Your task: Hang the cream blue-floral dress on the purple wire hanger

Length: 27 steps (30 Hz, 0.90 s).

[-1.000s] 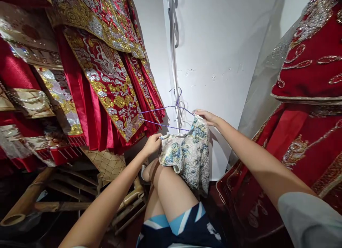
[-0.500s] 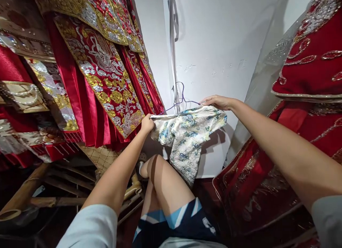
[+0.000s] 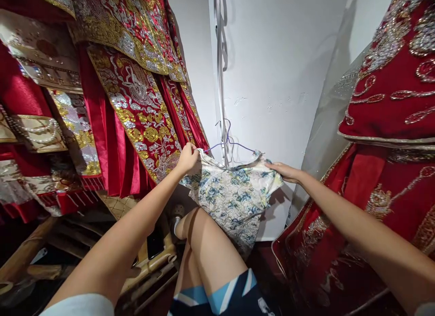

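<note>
A white garment with a blue and green floral pattern [image 3: 234, 193] hangs spread out above my knees. A thin purple hanger [image 3: 228, 140] shows above its neckline, with the hook near a white metal pole [image 3: 220, 80]. My left hand [image 3: 188, 158] pinches the garment at its left shoulder, beside the hanger's left end. On the other side, my right hand [image 3: 282, 170] has its fingers closed on the right sleeve, a little below and outside the hanger's right end.
Red gowns with gold and silver embroidery [image 3: 142, 107] hang at the left. More beaded red dresses [image 3: 390, 107] hang at the right. A bamboo frame [image 3: 152, 266] stands low at the left. A white wall [image 3: 278, 57] is behind the pole.
The garment now hangs wider and flatter, with its front facing me. My right hand has moved down from the hanger's end to the sleeve. The view has shifted slightly.
</note>
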Each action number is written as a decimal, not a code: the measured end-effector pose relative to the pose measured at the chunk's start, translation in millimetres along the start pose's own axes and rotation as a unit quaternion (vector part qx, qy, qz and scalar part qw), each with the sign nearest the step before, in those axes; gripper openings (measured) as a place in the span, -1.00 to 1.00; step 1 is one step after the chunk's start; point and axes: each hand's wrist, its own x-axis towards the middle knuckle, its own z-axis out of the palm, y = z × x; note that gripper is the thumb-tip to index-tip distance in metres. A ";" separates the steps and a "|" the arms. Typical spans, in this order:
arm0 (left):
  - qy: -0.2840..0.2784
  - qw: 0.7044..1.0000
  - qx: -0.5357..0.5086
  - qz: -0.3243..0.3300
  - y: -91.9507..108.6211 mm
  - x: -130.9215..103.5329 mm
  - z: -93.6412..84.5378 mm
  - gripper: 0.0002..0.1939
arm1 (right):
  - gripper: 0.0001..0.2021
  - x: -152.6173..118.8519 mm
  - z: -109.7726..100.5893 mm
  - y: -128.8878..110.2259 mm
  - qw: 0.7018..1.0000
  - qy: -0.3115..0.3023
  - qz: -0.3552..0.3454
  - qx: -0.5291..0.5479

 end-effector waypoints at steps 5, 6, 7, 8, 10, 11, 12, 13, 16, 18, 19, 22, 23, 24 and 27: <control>-0.037 0.999 0.006 0.005 6.9 -2.7 1.2 -0.94 | -0.60 -9.5 -7.4 -17.3 0.987 -0.036 -0.059 -0.148; -0.047 0.999 0.001 0.008 9.7 -2.3 4.2 -0.94 | -0.59 -7.9 -3.9 -27.3 0.979 -0.022 -0.093 -0.178; -0.055 0.998 -0.004 0.011 12.8 -1.9 7.7 -0.94 | -0.58 -5.1 1.2 -38.0 0.972 0.001 -0.126 -0.198; -0.061 0.998 -0.008 0.016 16.1 -1.6 11.3 -0.95 | -0.57 -1.4 7.8 -48.8 0.964 0.026 -0.155 -0.214; -0.062 0.998 -0.011 0.028 22.3 -1.7 17.6 -0.93 | -0.60 7.4 23.3 -69.0 0.944 0.069 -0.202 -0.252; -0.057 0.998 -0.009 0.035 24.7 -2.0 19.8 -0.89 | -0.63 11.9 31.3 -77.7 0.932 0.089 -0.222 -0.274; -0.046 0.998 -0.003 0.038 26.4 -2.3 20.9 -0.86 | -0.66 15.9 38.8 -85.4 0.919 0.109 -0.239 -0.296; -0.030 0.999 0.004 0.040 27.4 -2.5 20.9 -0.85 | -0.70 19.2 45.3 -92.1 0.904 0.130 -0.253 -0.318; 0.013 0.999 0.027 0.035 28.0 -1.7 15.8 -0.80 | -0.72 24.9 56.4 -107.4 0.867 0.192 -0.268 -0.373; 0.020 0.998 0.035 0.045 30.6 -0.1 11.0 -0.70 | -0.70 25.5 56.6 -115.5 0.837 0.244 -0.255 -0.418; 0.016 0.998 0.036 0.056 33.5 0.9 9.2 -0.65 | -0.68 25.1 54.9 -119.1 0.821 0.269 -0.243 -0.441; -0.020 0.994 0.040 0.100 47.2 3.1 8.5 -0.50 | -0.66 20.6 46.7 -127.1 0.791 0.318 -0.200 -0.484; -0.038 0.992 0.051 0.112 51.9 3.5 9.4 -0.50 | -0.65 18.3 44.3 -128.6 0.790 0.322 -0.189 -0.486; -0.058 0.989 0.071 0.120 55.7 3.8 10.6 -0.53 | -0.63 15.7 42.6 -129.7 0.789 0.324 -0.178 -0.491; -0.105 0.975 0.140 0.135 59.8 4.8 12.4 -0.52 | -0.55 10.0 44.0 -131.6 0.787 0.326 -0.153 -0.501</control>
